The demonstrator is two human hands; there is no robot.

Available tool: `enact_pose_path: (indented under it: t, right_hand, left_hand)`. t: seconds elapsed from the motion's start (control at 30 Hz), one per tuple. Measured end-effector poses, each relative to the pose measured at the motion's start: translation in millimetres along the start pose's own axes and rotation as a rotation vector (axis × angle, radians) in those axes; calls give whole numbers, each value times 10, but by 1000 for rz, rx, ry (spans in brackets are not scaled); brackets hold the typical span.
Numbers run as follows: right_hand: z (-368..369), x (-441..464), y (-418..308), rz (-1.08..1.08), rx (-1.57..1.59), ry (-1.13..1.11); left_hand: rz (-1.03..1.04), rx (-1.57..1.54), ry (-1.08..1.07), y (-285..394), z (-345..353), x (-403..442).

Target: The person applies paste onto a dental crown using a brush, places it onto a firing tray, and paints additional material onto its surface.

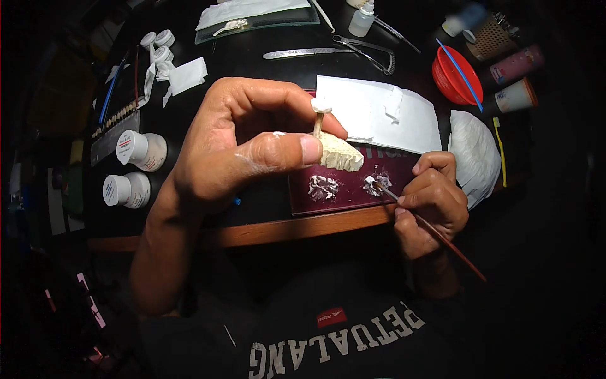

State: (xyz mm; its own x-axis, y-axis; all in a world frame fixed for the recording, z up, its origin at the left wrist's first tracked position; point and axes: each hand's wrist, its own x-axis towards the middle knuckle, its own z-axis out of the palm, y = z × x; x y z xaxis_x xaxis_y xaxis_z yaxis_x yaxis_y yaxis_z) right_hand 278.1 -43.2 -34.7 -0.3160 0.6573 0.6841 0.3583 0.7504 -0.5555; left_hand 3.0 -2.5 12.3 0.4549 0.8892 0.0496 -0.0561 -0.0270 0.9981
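In my left hand (246, 136), pinched between thumb and index finger, is a small cream-coloured block (341, 153) with a rough, ridged face. A short tan peg (318, 124) stands up from beside it, topped by a small white rounded piece (321, 105). My right hand (435, 202) grips a thin brush (435, 232) with a reddish-brown handle. The brush's tip touches a patch of white paste (377, 184) on a maroon slab (341, 203). Left of that lies a second white patch (324, 187). White residue marks my left thumb.
White folded paper (379, 114) covers the slab's back. Two white-lidded jars (142, 150) stand at left. A metal spatula (306, 53) and a caliper-like tool (369, 54) lie behind. At right are a red bowl (456, 77), white crumpled tissue (473, 158) and a yellow toothbrush (500, 148).
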Motion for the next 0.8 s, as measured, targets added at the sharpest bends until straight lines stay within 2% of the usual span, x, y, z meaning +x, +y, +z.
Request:
enact_pose_path:
  t: [0.17, 0.3, 0.4, 0.43, 0.47, 0.6, 0.8]
  right_hand:
    - [-13, 46, -39, -42, 32, 77]
    - [31, 137, -95, 21, 277, 202]
    - [104, 312, -182, 175, 572, 296]
    - [67, 387, -136, 153, 616, 205]
    - [119, 461, -178, 236, 733, 222]
    - [219, 694, -26, 195, 980, 104]
    - [313, 796, 9, 272, 1113, 58]
  left_hand:
    - [37, -30, -11, -29, 3, 0]
    - [51, -105, -51, -34, -5, -1]
    - [49, -119, -78, -54, -19, 10]
    - [53, -137, -85, -71, -18, 14]
    - [59, -156, -90, -72, -20, 12]
    - [21, -198, -95, -68, -21, -6]
    - [19, -186, -117, -40, -23, -7]
